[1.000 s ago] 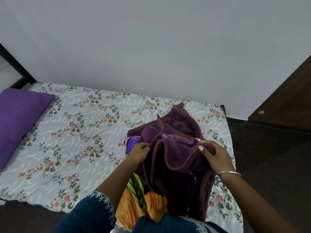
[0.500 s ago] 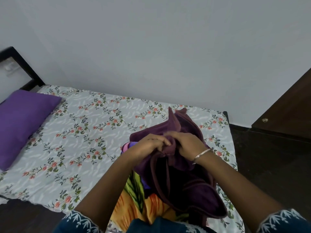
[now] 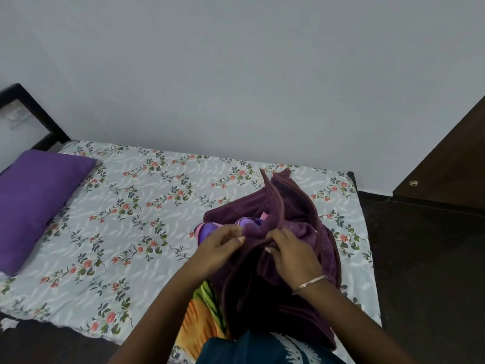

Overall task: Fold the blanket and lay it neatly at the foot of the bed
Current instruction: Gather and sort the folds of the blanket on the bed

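Observation:
A dark maroon blanket (image 3: 296,211) with a bright orange, green and purple printed side lies bunched on the right part of the bed (image 3: 136,206), which has a floral sheet. My left hand (image 3: 220,245) pinches the blanket's hemmed edge at the bundle's left. My right hand (image 3: 291,253), with a bangle on its wrist, grips a fold of the same edge close beside it. The lower blanket hangs over the bed's near edge, partly hidden by my arms.
A purple pillow (image 3: 36,203) lies at the left end of the bed by a dark headboard (image 3: 31,111). A grey wall runs behind the bed. A dark wooden door (image 3: 446,166) and dark floor (image 3: 430,271) are to the right.
My hands, apart on the blanket edge one second ago, came together at the top of the bundle. They now sit lower and slightly apart, and the blanket's folds have shifted.

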{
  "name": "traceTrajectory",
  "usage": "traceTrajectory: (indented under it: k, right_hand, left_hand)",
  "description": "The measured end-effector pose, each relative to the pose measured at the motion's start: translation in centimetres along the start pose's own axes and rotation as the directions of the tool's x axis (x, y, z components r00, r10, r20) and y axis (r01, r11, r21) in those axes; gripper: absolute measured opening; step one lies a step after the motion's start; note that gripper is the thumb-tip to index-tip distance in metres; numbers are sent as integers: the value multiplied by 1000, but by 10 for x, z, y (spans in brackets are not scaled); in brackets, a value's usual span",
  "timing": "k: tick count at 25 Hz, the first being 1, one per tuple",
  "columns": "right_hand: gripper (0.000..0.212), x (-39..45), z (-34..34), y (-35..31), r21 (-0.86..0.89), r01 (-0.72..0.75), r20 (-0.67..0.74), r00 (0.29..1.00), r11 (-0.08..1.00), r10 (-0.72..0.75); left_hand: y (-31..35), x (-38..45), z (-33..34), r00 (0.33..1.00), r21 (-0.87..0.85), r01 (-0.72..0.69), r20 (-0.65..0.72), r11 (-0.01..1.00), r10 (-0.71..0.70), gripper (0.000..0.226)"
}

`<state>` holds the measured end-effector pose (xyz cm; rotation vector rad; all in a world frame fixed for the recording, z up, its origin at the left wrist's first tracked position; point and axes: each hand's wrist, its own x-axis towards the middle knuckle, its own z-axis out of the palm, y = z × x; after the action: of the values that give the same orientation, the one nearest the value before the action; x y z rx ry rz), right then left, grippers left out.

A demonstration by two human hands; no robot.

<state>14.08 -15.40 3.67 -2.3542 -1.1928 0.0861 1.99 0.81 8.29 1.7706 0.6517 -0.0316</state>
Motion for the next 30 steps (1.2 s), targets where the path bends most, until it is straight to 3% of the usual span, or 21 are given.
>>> traceTrajectory:
  k: [2, 5, 9, 11, 15, 17, 19, 21, 23, 24, 26, 30]
  right_hand:
    - [20, -9, 8, -18, -85, 90, -33, 995, 992, -93]
    - [14, -17, 13, -43, -229, 228, -40, 969, 946, -243]
    - [24, -20, 4, -41, -183, 289, -3, 956, 940, -294]
    - [28, -21, -7, -37, -72, 257, 2, 966, 964, -257]
    - [55, -19, -32, -21, 141, 103, -69, 993, 985, -94]
    - [71, -14, -45, -12, 167, 30, -129, 992, 986, -9]
    - [77, -8, -54, -9, 101, 51, -144, 989, 994, -36]
    - [73, -3, -56, -9, 6, 102, -37, 994, 995, -101]
    - [58, -1, -56, -6, 11, 74, 122, 990, 997, -75]
    - [48, -3, -54, -4, 17, 48, 136, 989, 999, -49]
    - [28, -7, -52, -2, -5, -26, 35, 999, 1000, 26]
    - [22, -5, -51, -5, -77, -34, -112, 993, 996, 25]
  left_hand:
    - [17, 8, 19, 999, 43, -13, 32, 999, 12, 25]
    - [28, 38, 40, 972, 163, 23, 229, 986, -60, 40]
    - [24, 68, 32, 983, 111, 112, 132, 987, -126, 36]
    - [25, 66, 21, 987, 47, 94, 124, 994, -99, 48]
    - [29, 50, -2, 980, -57, -73, 181, 996, 82, 66]
    - [37, 40, -8, 952, 42, -186, 257, 982, 169, 70]
    - [45, 29, -6, 907, 191, -343, 321, 920, 272, 71]
    - [47, 21, -3, 856, 290, -490, 340, 822, 390, 68]
    - [46, 14, 1, 827, 351, -549, 363, 758, 430, 67]
    - [42, 12, 2, 829, 351, -541, 377, 765, 413, 68]
    - [32, 3, 5, 851, 306, -476, 397, 825, 344, 65]
    - [25, -9, 19, 926, 56, -222, 326, 973, 192, 31]
